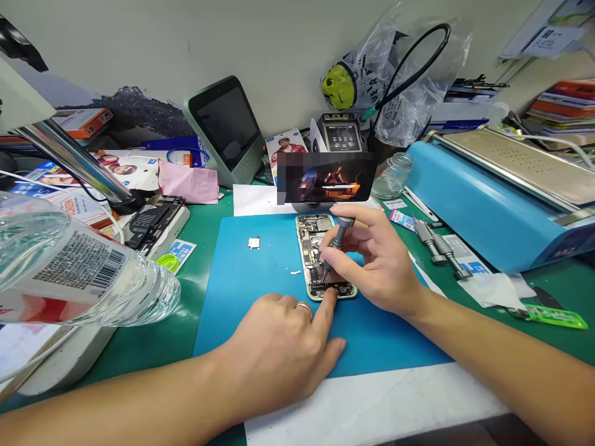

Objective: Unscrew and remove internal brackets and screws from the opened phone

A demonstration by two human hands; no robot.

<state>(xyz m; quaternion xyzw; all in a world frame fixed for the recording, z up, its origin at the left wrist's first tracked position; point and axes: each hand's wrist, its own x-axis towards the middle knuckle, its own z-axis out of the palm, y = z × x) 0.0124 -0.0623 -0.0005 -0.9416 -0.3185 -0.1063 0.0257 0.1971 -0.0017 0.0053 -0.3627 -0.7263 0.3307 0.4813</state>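
Two hands: both bare, both working at the uncovered phone (309,248).
Right hand (372,263): closed in a fingertip grip around a gray screwdriver (343,232), index finger at its cap.
Screwdriver: tilted, tip down at the phone's lower part – too small to tell whether it sits in a screw.
Left hand (281,347): grasping nothing between thumb and index finger, which stand apart; index fingertip on the phone's lower end, other fingers curled, a ring (304,308) on one.
Phone: lying flat on the blue mat (239,297), inner parts showing, its right side partly behind the right hand.
Loose bits: a small metal piece (254,243) on the mat left of the phone – white bits (295,272) just beside the phone.
Behind the mat: a lit screen (341,179), showing a fire, near a glass jar (393,176).
Right of the mat: a green cutter (558,317) near two more gray drivers (450,255).
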